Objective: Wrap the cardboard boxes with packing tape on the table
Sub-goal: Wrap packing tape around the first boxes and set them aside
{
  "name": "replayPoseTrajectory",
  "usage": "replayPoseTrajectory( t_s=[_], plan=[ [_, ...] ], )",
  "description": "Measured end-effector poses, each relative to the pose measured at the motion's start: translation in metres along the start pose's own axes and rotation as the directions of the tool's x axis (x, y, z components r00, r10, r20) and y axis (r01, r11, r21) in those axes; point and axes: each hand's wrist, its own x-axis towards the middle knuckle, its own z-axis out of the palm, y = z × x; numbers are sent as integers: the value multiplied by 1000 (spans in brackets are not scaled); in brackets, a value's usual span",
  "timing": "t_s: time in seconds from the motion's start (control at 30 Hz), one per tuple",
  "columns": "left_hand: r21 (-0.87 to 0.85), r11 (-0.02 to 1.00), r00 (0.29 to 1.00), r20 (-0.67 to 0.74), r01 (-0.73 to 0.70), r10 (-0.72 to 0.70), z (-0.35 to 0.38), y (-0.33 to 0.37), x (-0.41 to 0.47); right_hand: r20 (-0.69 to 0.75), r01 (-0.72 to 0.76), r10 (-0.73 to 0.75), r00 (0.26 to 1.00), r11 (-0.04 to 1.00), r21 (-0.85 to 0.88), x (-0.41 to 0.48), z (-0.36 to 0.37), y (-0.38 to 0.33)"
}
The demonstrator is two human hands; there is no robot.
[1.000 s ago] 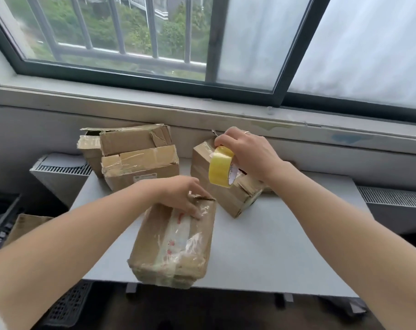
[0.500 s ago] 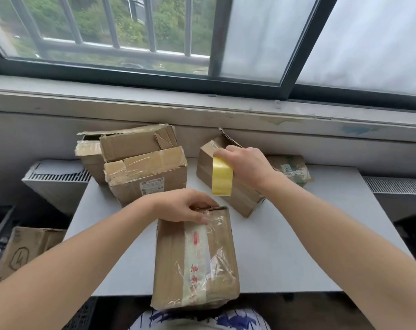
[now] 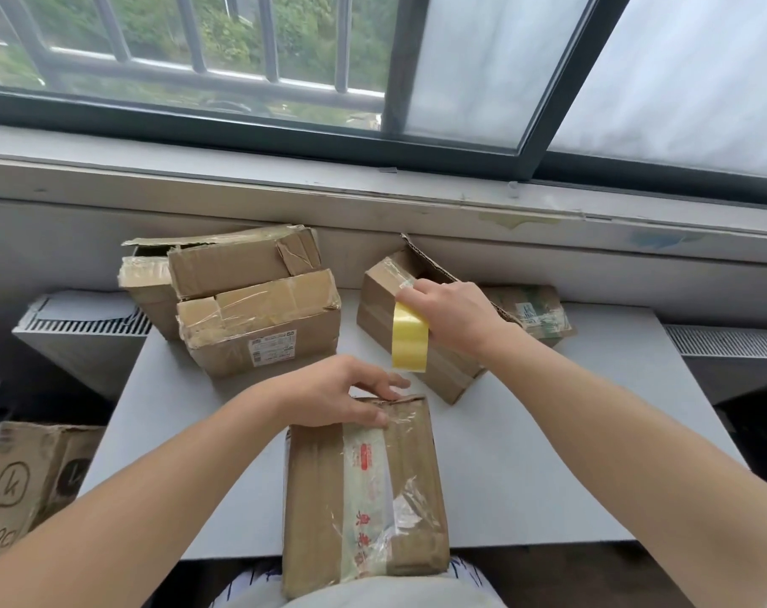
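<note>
Cardboard box (image 3: 318,498), creased, glossy yellow tape roll (image 3: 410,340)

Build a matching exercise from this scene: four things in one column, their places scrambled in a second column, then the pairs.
Things
1. yellow tape roll
2. left hand
3. box with red print
4. box with a k logo

Places
A. rests on the far end of the box with red print
B. sits low, left of the table
C. held up in the right hand
D. overhangs the table's near edge

Pairs: 1-C, 2-A, 3-D, 4-B
</note>
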Motion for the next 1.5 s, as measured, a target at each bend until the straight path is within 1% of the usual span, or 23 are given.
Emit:
replayPoseTrajectory(
  t_s=[0.07, 0.13, 0.2, 0.37, 0.43, 0.5, 0.57, 0.63, 0.7, 0.77, 0.87, 0.97, 1.2, 1.27, 1.37, 1.43, 1.5],
  plan=[
    [-1, 1000, 1000, 24, -11, 11, -1, 2, 0, -13, -11, 11, 1000, 1000, 25, 0, 9, 1],
    [22, 1000, 1000, 16, -10, 10, -3, 3, 0, -36, -21, 23, 999, 999, 40, 2, 14, 2],
    [11, 1000, 1000, 2, -4, 4, -4, 2, -3, -52, -23, 26, 998, 998, 59, 4, 17, 2],
    [48, 998, 999, -36, -31, 32, -5, -1, -4, -132, 16, -7, 991, 997, 69, 14, 11, 2],
    [52, 998, 998, -44, -37, 39, -6, -2, -4, -136, 28, -17, 991, 996, 80, 15, 9, 5],
    [54, 997, 997, -59, -47, 50, -6, -3, -4, -114, 30, -22, 993, 997, 72, 15, 9, 6],
    [96, 992, 991, -104, -77, 87, -4, -4, -3, -81, 7, -1, 997, 997, 77, 15, 15, 6],
    [124, 988, 981, -157, -94, 113, -1, -5, -4, -5, -18, 19, 1000, 993, 117, 14, 25, 2],
    [112, 989, 974, -194, -99, 120, 0, -6, -5, 40, -46, 39, 998, 982, 184, 15, 34, -3],
    [84, 991, 968, -221, -105, 121, 0, -6, -6, 80, -54, 38, 996, 976, 210, 18, 40, -6],
    [38, 994, 965, -235, -107, 113, 0, -6, -7, 108, -48, 27, 994, 980, 193, 23, 43, -5],
    [34, 994, 965, -241, -101, 107, 1, -6, -7, 132, -21, 0, 991, 987, 157, 25, 47, -4],
    [4, 990, 955, -264, -140, 136, 3, -9, -9, 277, 1, -44, 960, 988, 152, 21, 68, -16],
    [23, 990, 953, -271, -137, 138, 3, -8, -10, 307, 11, -60, 950, 987, 159, 15, 76, -21],
    [45, 993, 960, -256, -109, 117, 4, -8, -11, 287, 16, -68, 956, 984, 178, 11, 83, -25],
    [155, 977, 961, -210, -148, 179, 7, -9, -11, 278, 13, -64, 958, 983, 181, 12, 83, -25],
    [348, 915, 945, -176, -203, 276, 12, -8, -13, 274, 12, -61, 960, 984, 176, 13, 82, -25]
  ],
)
